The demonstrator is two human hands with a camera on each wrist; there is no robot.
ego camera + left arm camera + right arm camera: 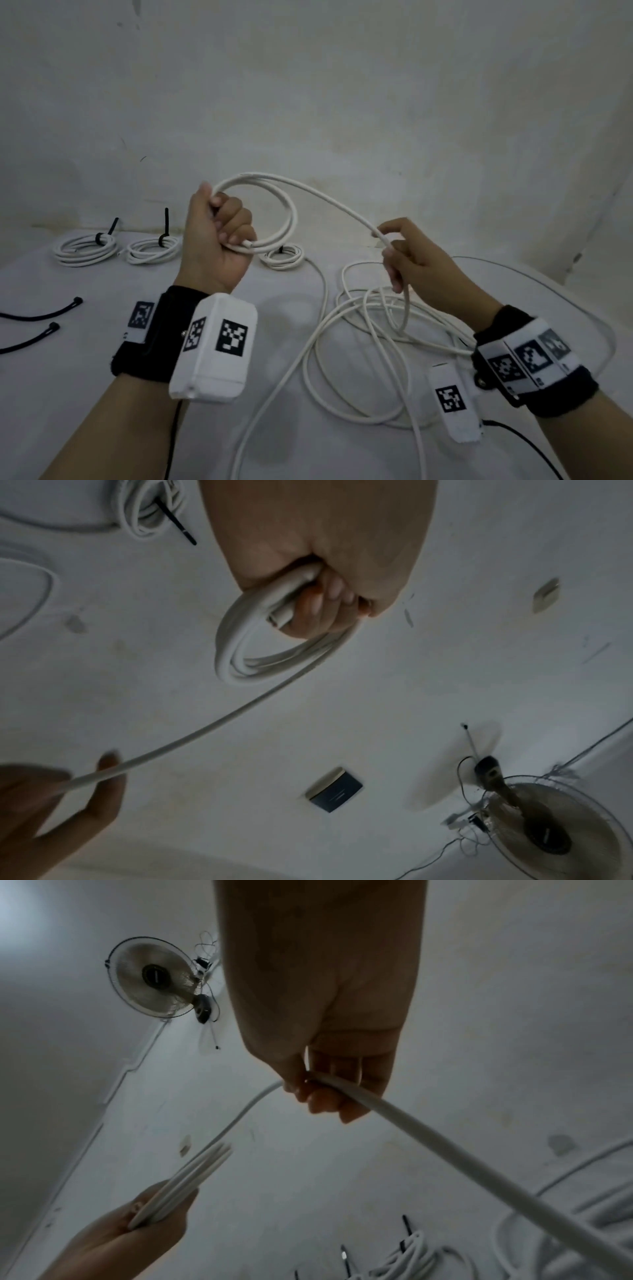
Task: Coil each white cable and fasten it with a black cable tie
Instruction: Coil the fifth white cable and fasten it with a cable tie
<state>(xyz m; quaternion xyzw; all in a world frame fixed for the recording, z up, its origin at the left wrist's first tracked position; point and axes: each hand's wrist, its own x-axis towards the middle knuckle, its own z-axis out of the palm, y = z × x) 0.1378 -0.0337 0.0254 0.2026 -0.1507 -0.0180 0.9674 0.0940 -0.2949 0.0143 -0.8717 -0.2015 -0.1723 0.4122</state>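
My left hand (222, 236) is raised above the table and grips a small coil of white cable (274, 209) of two or three loops; the cable's cut end (279, 615) pokes out by the fingers. From the coil the cable runs right to my right hand (397, 253), which pinches it (329, 1085) between thumb and fingers. Below that hand the rest of the cable lies in loose tangled loops (370, 329) on the white table. Two loose black cable ties (44, 315) lie at the left edge.
Three coiled white cables bound with black ties sit at the back of the table: two at the left (85, 245) (154, 248) and one behind my left hand (282, 257). A wall stands close behind. A wall fan (154, 977) hangs high up.
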